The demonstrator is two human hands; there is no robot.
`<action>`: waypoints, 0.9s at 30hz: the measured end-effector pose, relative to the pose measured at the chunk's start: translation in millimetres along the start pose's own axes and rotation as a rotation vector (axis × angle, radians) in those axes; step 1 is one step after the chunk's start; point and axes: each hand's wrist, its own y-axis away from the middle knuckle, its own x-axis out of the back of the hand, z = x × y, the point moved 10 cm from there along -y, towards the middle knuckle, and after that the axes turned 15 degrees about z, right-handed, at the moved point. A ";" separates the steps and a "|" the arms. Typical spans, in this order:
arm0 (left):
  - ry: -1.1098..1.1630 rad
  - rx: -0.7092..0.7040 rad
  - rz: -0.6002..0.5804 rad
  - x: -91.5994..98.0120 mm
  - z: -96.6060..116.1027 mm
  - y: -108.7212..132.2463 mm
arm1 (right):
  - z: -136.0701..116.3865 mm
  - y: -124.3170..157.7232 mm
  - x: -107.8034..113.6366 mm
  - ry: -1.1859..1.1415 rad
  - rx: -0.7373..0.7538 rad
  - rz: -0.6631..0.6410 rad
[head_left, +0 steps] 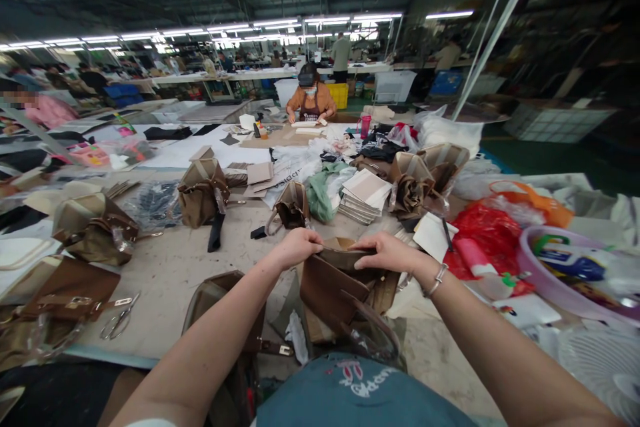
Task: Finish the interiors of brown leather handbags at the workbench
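A brown handbag [327, 293] stands at the table's near edge, close to my body, with its mouth upward. My left hand [299, 245] pinches the bag's upper rim at its left end. At the right end of the rim, my right hand [385, 255] holds the edge between thumb and fingers. The bag's handle, wrapped in clear plastic, hangs toward me. Left of it, partly behind my left forearm, is another brown handbag [215, 293]. What lies inside the held bag is mostly hidden.
Scissors [120, 319] lie at the left beside more brown bags [95, 227]. Ahead sit a small bag [291, 205] and stacked beige panels [365, 195]. A purple basin [535, 273] and red plastic bag [483, 237] are at the right. A co-worker [311, 101] sits across the table.
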 end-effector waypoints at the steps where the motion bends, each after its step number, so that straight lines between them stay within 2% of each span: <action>1: 0.000 0.004 0.000 -0.6 -1.2 -0.9 | 1.2 0.3 0.8 -0.004 -0.004 0.026; 5: 0.002 0.019 0.001 -2.6 -4.3 -3.2 | -2.6 -0.3 3.2 0.030 0.040 0.153; 11: -0.034 0.046 0.063 2.0 -8.6 -6.7 | -8.4 -0.1 3.8 0.133 0.158 0.218; 17: -0.126 0.007 0.055 -1.0 -0.5 -3.8 | 5.5 3.8 -0.2 -0.039 -0.013 0.035; 21: -0.140 -0.021 0.046 -2.9 7.3 1.2 | -14.2 -8.6 2.7 0.020 0.045 0.128; 25: -0.120 -0.033 0.059 -1.8 6.4 3.2 | -39.9 -22.5 -17.3 0.232 0.169 0.154; 27: -0.081 -0.032 0.086 1.8 5.5 7.1 | -45.7 -25.8 -24.1 0.372 0.180 0.180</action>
